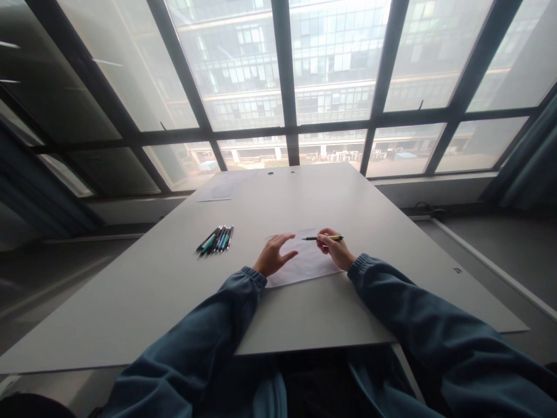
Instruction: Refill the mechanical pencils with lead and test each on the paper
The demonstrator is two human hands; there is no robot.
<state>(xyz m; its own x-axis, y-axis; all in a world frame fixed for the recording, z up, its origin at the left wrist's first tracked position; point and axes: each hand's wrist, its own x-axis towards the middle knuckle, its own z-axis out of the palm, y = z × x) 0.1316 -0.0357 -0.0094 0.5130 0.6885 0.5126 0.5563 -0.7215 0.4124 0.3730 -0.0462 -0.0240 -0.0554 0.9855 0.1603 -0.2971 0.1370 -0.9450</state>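
Observation:
A white sheet of paper (310,262) lies on the grey table (174,290) in front of me. My left hand (273,255) rests flat on the sheet's left part, fingers spread. My right hand (336,249) holds a yellow-and-black pen (322,238) over the sheet's upper right, its tip pointing left and slightly above the paper. Both arms wear blue sleeves.
A row of several pens (216,239) lies to the left of the sheet. Another sheet of paper (220,191) sits at the table's far left end. Large windows stand beyond the far edge. The table's near edge is just below my forearms.

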